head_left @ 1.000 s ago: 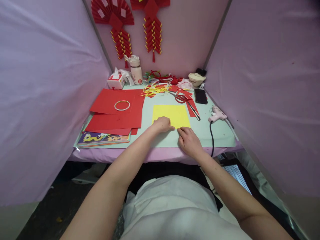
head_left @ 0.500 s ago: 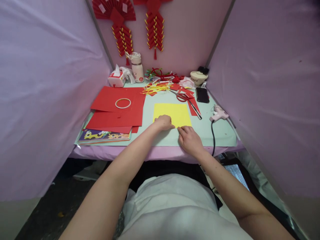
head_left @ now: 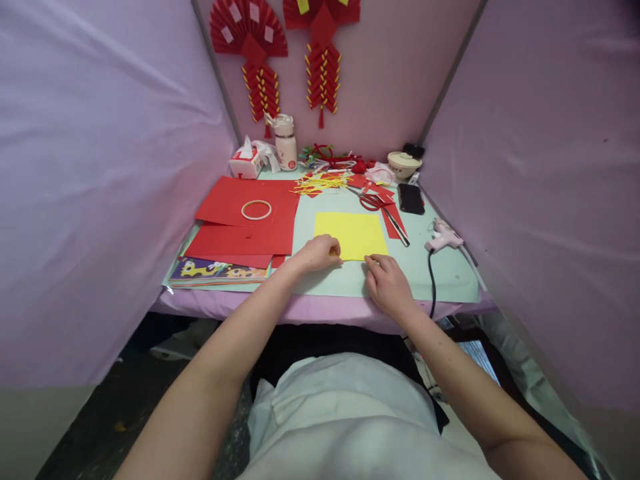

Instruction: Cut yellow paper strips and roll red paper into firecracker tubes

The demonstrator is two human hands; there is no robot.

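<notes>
A sheet of yellow paper (head_left: 353, 233) lies flat on the pale green table cover, in front of my body. My left hand (head_left: 321, 253) is at its near left part, thumb and fingers curled and pinching the near edge. At the right part of that same edge, my right hand (head_left: 386, 279) grips the paper between thumb and fingertips. The near edge looks slightly raised between the hands. Beyond the sheet lie red-handled scissors (head_left: 371, 202) and a black-and-silver slim tool (head_left: 397, 228) resting on red paper strips.
Large red paper sheets (head_left: 240, 237) with a white ring (head_left: 257, 210) lie at left, over a picture book (head_left: 215, 271). Yellow strips (head_left: 323, 183) lie at the back. A glue gun (head_left: 444, 236) with its cord, a phone (head_left: 411, 199) and a lidded bowl (head_left: 404, 164) are at right; a bottle (head_left: 286, 143) stands behind.
My hands have moved apart along the yellow paper's near edge, the left one leftward. The camera view has shifted slightly, so the table sits a little farther right and lower.
</notes>
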